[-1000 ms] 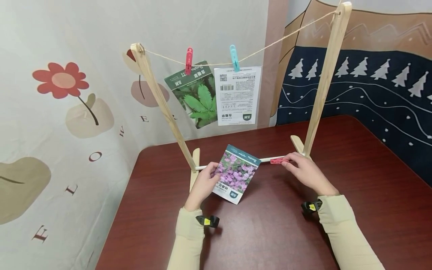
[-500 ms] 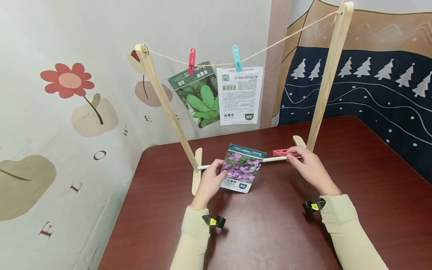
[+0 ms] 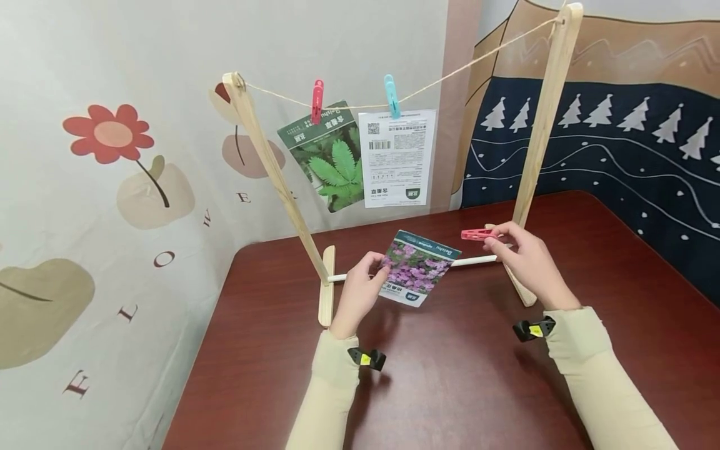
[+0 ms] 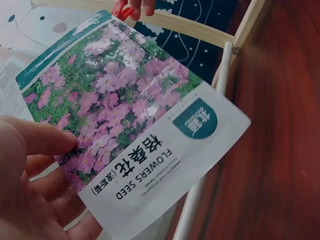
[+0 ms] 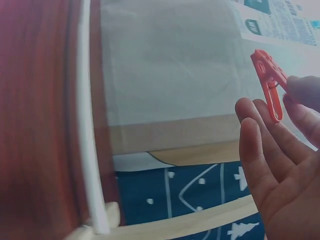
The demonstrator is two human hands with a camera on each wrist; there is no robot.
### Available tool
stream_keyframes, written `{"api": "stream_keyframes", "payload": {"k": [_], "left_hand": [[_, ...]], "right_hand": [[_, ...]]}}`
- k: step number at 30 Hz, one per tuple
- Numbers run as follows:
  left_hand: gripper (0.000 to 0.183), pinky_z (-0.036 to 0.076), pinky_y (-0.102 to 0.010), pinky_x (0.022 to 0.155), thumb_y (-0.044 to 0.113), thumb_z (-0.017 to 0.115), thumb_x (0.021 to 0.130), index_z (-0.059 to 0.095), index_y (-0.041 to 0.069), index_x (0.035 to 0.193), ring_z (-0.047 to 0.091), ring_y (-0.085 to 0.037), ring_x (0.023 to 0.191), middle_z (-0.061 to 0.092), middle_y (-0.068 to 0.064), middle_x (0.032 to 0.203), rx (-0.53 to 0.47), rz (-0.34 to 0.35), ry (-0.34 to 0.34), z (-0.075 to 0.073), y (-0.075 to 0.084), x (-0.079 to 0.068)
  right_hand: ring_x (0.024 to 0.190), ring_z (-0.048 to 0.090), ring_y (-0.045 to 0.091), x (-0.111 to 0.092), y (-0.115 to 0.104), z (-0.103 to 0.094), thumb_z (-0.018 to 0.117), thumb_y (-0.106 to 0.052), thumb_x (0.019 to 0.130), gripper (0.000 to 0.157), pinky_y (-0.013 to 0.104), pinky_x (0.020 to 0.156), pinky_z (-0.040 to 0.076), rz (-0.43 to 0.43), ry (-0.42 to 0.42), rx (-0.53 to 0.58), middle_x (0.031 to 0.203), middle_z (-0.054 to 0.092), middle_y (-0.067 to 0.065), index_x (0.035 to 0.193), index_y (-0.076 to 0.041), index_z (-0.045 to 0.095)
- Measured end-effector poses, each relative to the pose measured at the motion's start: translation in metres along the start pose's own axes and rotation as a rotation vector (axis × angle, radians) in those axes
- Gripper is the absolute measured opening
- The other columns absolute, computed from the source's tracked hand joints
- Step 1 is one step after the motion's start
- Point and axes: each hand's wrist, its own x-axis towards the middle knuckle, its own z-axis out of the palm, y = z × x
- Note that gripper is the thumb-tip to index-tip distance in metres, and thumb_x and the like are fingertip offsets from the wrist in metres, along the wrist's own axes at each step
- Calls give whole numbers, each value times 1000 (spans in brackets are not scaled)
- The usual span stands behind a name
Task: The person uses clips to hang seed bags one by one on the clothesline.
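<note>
My left hand (image 3: 362,289) pinches the left edge of a flower seed packet (image 4: 125,115) between thumb and fingers. Pink blossoms and a teal band cover its front, and it tilts above the table. To its right, my right hand (image 3: 525,257) holds a red clothespin (image 5: 270,82) by its handle end, tip pointing left. Above and behind hangs a twine line (image 3: 478,61). A second red clothespin (image 3: 317,101) grips a green leaf packet (image 3: 332,165) on it, and a blue clothespin (image 3: 392,97) grips a white printed packet (image 3: 398,169).
Two wooden posts, a left post (image 3: 275,175) and a right post (image 3: 544,119), carry the twine. A white rod (image 3: 475,260) joins their feet low over the dark red table (image 3: 450,375). Printed cloth (image 3: 169,50) hangs behind.
Both hands have risen and shifted somewhat right, bringing the flower seed packet and the red clothespin upward. The packets on the line hang as before.
</note>
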Motion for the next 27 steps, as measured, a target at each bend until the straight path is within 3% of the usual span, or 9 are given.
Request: {"api": "stream_keyframes", "payload": {"k": [4,12,27], "left_hand": [[12,44,-29,68,24,54,89,57,20,100,53,-8,82,59,6,89,6,12,15,1,10,8],[12,43,-28,66,23,55,89,57,20,100,52,-8,78,58,6,87,-3,40,54,2,22,19],[16,44,-26,70,25,55,88,58,18,102,54,-6,80,59,7,88,-66,68,95,9,53,50]], "right_hand": [[80,53,16,6,-6,-10,54,-41,86,33,23,65,44,-52,30,-48,94,60,1,109,-17,54],[77,47,11,17,-22,-28,56,-35,87,25,22,66,37,-195,114,-136,98,56,-3,102,-15,59],[77,46,9,42,-69,-63,55,-26,88,19,17,63,37,-320,146,-177,109,54,-5,99,-13,62]]}}
